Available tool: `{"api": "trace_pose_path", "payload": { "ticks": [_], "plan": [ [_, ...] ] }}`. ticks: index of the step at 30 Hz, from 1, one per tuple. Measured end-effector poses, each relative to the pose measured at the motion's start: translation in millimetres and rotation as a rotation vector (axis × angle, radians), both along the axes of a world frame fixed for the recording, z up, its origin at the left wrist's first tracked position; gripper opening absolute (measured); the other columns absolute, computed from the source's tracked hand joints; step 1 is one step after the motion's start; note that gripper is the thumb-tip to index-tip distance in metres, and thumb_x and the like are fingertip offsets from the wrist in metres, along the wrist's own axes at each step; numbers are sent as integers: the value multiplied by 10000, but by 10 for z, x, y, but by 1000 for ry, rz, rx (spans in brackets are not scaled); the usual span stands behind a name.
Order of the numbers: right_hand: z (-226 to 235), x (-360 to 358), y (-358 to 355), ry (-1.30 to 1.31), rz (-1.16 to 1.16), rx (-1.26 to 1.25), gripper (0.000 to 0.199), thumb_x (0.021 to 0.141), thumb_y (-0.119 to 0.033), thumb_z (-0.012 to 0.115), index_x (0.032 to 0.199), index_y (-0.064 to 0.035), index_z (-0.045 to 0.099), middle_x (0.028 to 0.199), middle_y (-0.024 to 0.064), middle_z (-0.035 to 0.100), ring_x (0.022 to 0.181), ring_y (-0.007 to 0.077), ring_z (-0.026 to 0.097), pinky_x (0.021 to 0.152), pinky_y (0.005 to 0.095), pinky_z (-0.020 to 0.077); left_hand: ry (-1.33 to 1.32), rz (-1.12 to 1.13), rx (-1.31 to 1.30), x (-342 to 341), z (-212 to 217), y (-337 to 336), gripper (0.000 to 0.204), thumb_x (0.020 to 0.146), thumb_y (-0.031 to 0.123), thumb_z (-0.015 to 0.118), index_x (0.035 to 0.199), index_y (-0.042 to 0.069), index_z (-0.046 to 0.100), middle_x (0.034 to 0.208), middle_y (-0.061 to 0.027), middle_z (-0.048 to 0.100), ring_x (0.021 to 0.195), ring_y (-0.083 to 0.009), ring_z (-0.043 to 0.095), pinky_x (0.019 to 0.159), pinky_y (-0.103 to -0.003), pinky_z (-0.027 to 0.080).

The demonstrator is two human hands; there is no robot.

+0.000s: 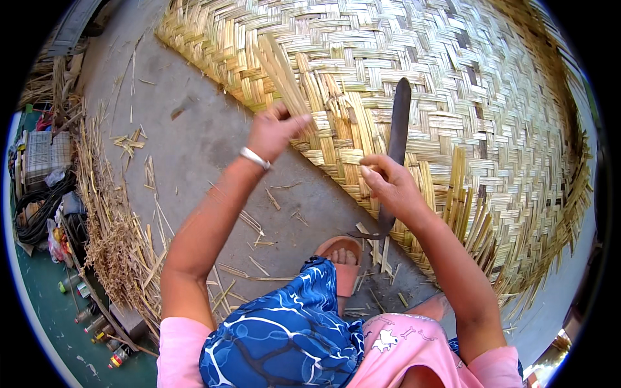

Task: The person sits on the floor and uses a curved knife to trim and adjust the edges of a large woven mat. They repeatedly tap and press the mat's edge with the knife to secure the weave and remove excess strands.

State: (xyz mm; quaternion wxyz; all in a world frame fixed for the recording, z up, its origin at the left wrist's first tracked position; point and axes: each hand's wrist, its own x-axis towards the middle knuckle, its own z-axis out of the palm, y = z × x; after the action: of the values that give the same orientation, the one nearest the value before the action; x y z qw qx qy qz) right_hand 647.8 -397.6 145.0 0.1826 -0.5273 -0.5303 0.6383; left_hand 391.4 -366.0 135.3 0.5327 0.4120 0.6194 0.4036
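woven pale-yellow bamboo-strip mat (453, 97) lies on the grey concrete floor (194, 142), filling the upper right of the view. left hand (272, 132), silver bracelet at the wrist, is closed on a bundle of loose flat bamboo strips (284, 77) rising from the mat's edge. right hand (391, 184) pinches a strip at the mat's edge, fingers curled, and appears to grip a long dark metal blade (396, 142) standing upright. orange sandal (343, 255) rests near the edge. dry straw scraps (116, 239) lie at left.
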Motion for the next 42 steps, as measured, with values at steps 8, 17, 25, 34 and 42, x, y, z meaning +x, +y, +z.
{"api": "trace_pose_path", "payload": {
  "ticks": [8,17,25,34,42],
  "plan": [
    [-270,283,-361,39,-127,-83,225,957,-194,556,1082,-11,596,756,7,568,638,72,514,569,241,441,13,66,37,-325,-416,633,224,814,86,732,1009,-7,676,907,-51,692,757,-103,627,668,-243,524],
    [-227,211,-286,-60,-131,-174,207,960,-197,547,1078,-33,597,724,-8,555,606,71,508,535,233,420,194,77,-25,-357,-503,745,209,807,151,759,938,14,672,831,-25,676,669,-63,593,593,-212,487],
    [-291,219,-227,-24,-181,-277,197,966,-210,538,1099,-73,587,715,-18,555,548,54,480,458,213,395,80,185,-71,-336,-515,620,164,833,156,743,904,41,650,768,-15,659,590,-66,598,490,-190,476],
    [-332,246,-192,10,-254,-357,167,983,-220,519,1101,-124,588,682,-27,551,490,43,474,408,189,368,-70,292,-5,-286,-569,509,143,853,127,718,929,27,649,813,-37,674,670,-91,649,572,-201,541],
    [-302,261,-156,59,-255,-389,192,988,-214,504,1108,-79,568,667,-19,551,492,43,474,410,191,370,-42,256,-77,-323,-530,547,146,858,128,713,936,22,649,823,-45,678,686,-103,657,590,-212,553]
  ]
}}
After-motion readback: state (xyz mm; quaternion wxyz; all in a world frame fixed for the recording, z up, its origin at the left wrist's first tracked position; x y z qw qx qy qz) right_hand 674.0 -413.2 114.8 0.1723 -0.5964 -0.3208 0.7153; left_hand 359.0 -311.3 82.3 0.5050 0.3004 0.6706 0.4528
